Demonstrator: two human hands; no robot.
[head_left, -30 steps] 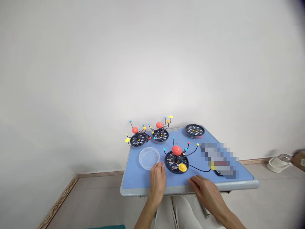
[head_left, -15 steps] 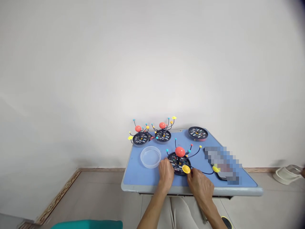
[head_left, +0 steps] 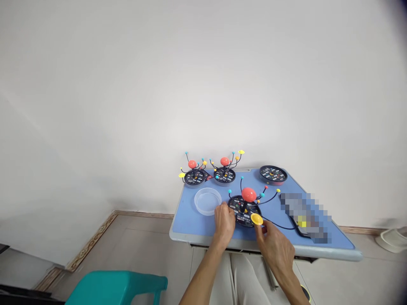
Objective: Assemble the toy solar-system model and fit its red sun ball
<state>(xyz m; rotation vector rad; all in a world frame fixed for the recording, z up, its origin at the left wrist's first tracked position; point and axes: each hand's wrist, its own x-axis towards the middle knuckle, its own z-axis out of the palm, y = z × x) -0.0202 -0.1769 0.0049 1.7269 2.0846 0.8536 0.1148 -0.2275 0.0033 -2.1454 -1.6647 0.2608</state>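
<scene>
**Both hands closed in on the near model**

Since a second earlier my hands had moved up from the table's front edge to the nearest solar-system model [head_left: 244,207]. My left hand [head_left: 224,221] lay against the left rim of its black base, fingers curled loosely around the edge, which looked like a way of keeping the base from sliding. My right hand [head_left: 276,245] sat just behind the yellow disc [head_left: 256,219] at the model's front, thumb and forefinger close to it; whether they actually pinched it I could not tell. The model stood near the front of the blue table [head_left: 190,220], its orange ball [head_left: 248,194] upright on the centre post.

The clear round dish [head_left: 207,201] just left of my left hand appeared to hold nothing. At the far edge stood two more assembled models [head_left: 210,171] and a bare black base [head_left: 273,174] with no arms fitted.
</scene>
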